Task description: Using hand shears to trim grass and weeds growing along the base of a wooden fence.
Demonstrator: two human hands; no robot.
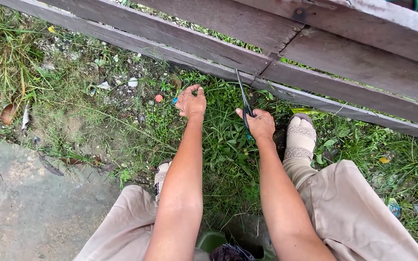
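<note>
right grip (pixel 260 123) around scissors (pixel 243 96) over grass (pixel 223 140)

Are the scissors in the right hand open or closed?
Closed, as far as shows: the scissors appear as one thin dark line pointing up toward the wooden fence from the right hand.

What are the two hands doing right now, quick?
Left hand: fingers curled down in the grass; whether it grips anything cannot be told.
Right hand: closed on black scissors.
</note>
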